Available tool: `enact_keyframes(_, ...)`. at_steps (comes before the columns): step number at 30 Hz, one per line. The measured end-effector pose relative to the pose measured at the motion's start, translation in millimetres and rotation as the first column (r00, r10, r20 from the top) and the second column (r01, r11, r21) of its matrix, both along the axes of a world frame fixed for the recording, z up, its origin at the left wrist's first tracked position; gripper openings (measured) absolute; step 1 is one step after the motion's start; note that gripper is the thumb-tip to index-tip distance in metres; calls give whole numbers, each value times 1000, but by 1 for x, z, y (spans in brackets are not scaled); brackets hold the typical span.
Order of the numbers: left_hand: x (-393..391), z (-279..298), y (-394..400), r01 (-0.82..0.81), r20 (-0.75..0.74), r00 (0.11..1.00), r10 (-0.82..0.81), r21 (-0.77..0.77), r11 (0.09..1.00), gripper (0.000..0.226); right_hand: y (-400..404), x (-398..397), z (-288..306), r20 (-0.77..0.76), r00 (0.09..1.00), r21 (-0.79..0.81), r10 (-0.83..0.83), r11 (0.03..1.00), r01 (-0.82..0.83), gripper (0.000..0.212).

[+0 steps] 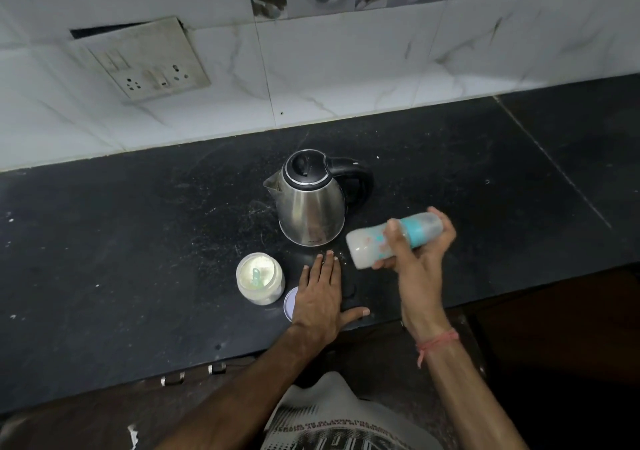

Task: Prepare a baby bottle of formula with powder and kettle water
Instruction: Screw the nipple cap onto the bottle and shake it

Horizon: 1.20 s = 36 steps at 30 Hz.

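Milky baby bottle with teal collar (391, 241), held sideways above black stone surface (138, 241).
Right hand (420, 252) fingers wrapped round it; left hand (320, 297) flat, fingers straight, beside open white powder jar (260, 278); steel kettle (311, 203) behind.

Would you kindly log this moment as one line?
right hand: grips baby bottle sideways, milky | left hand: flat on counter | powder jar: open | kettle: lid shut

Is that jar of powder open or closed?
Open: the clear round powder jar shows white powder and a green scoop; its lid lies beside it.
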State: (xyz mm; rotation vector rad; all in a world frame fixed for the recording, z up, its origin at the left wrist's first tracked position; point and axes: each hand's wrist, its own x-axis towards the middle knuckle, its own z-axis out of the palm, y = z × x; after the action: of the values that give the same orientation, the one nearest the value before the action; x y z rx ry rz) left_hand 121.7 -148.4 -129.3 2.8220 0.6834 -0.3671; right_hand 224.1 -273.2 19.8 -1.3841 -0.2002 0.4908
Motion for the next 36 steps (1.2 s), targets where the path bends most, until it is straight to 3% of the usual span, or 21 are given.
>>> enact_keyframes(3, -2, -3, -3, -7, 47, 999, 9, -35, 999, 129, -2, 0, -4, 26, 973, -80, 229, 971, -227, 76)
enact_keyframes(7, 0, 2, 0, -3, -5, 1000, 3, 11, 1000, 132, -2, 6, -2, -8, 997, 19, -77, 997, 77, 71)
enact_keyframes(8, 1, 3, -1, -5, 1, 1000, 5, 7, 1000, 132, -2, 8, 0, -1, 999, -12, -54, 998, 54, 71)
enact_keyframes(11, -4, 3, -3, -12, 24, 1000, 12, -27, 1000, 130, -9, 11, 1, 34, 960, -149, 278, 951, -271, 74)
enact_keyframes(15, -4, 0, -3, -15, 52, 999, 14, 17, 1000, 129, 0, 3, -2, -23, 997, -54, 73, 996, -74, 69)
enact_keyframes(19, -6, 0, -4, -55, 146, 987, 68, -90, 994, 124, 3, -4, -7, 35, 947, -152, 320, 938, -311, 74)
enact_keyframes(22, -3, -6, -2, -31, 168, 985, 39, -52, 998, 121, 4, -5, -6, -17, 985, -80, 172, 982, -173, 69)
enact_keyframes(25, -7, -14, -3, -49, 261, 962, 75, -104, 993, 120, 2, -8, -7, -17, 941, -134, 338, 932, -338, 73)
enact_keyframes(26, -7, -13, -3, -46, 245, 967, 71, -109, 993, 122, 0, -9, -8, 2, 942, -141, 336, 933, -332, 74)
enact_keyframes(29, -6, -5, 0, -14, 132, 991, 18, -36, 999, 127, -2, -7, -8, -40, 992, -37, 119, 992, -120, 71)
enact_keyframes(30, -4, -3, 1, -17, 121, 992, 21, -32, 999, 127, -1, -5, -5, -52, 992, -36, 113, 993, -115, 71)
enact_keyframes(33, -5, -2, -1, -15, 126, 992, 29, -110, 994, 126, -3, -1, -3, 25, 952, -141, 305, 944, -299, 74)
enact_keyframes(36, -4, -3, -2, -9, 101, 995, 11, -20, 1000, 129, -3, -1, -1, 32, 991, -38, 134, 990, -132, 71)
